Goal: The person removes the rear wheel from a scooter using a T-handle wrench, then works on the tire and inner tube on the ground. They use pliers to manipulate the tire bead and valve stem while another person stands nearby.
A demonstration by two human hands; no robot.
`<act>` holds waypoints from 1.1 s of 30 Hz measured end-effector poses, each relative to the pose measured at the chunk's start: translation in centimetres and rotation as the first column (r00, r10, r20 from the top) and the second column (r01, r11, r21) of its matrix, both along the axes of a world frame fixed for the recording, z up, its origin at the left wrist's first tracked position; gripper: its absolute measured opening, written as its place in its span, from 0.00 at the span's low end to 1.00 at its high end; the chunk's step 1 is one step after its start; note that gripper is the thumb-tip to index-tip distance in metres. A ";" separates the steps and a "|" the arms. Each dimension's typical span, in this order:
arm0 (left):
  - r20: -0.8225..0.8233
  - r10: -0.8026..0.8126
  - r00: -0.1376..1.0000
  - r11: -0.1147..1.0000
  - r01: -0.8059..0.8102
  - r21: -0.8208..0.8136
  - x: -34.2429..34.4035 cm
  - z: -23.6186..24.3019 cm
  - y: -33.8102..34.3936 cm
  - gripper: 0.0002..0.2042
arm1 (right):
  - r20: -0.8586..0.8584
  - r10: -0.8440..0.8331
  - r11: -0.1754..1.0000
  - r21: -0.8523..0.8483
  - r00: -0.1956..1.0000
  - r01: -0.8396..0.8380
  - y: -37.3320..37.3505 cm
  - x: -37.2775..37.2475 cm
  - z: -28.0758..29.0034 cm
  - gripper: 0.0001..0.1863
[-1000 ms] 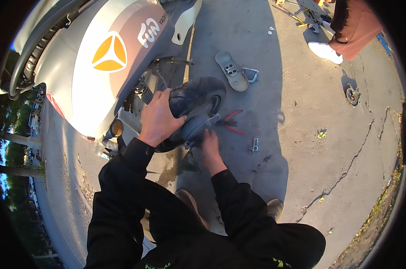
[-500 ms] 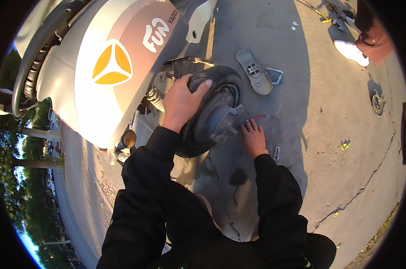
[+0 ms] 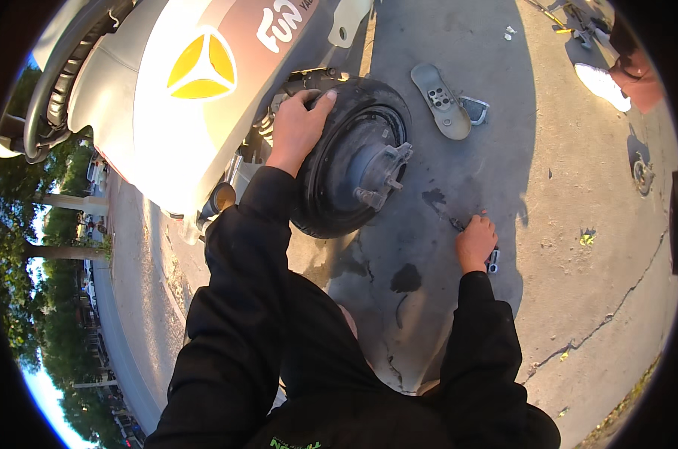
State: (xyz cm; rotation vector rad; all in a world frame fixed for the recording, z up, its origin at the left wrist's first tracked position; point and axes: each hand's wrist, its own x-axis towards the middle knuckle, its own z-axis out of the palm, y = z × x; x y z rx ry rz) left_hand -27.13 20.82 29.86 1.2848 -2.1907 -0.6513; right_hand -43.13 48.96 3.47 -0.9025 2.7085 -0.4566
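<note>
My left hand [image 3: 300,129] grips the top of a black scooter tire [image 3: 357,99], thumb over the tread and fingers curled down the far side. The wheel's grey hub [image 3: 380,176] faces right, with a bracket and axle end sticking out. Low over the pavement at the right, my right hand [image 3: 476,244] is closed. A thin dark tip [image 3: 456,224] pokes out on its left side; the rest of that item is hidden in the fist. A silver metal tool [image 3: 493,261] lies right beside the hand, partly covered by it.
The pale scooter body [image 3: 182,112] fills the upper left. Beyond the wheel lie a grey elongated cover plate [image 3: 440,102] and a small framed part [image 3: 475,110]. At the upper right are a person's white shoe [image 3: 603,87] and tools [image 3: 578,34]. Cracks run across the pavement.
My right hand has moved right and nearer, from spread beside a red item to closed around something. That red item no longer shows on the ground. My left hand stays on the tire.
</note>
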 end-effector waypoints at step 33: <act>0.557 -0.077 0.827 0.994 0.105 -0.020 0.9 2.7 7.4 0.36 | 0.902 0.378 0.821 -0.221 -0.210 0.527 -5.4 12.6 9.5 0.27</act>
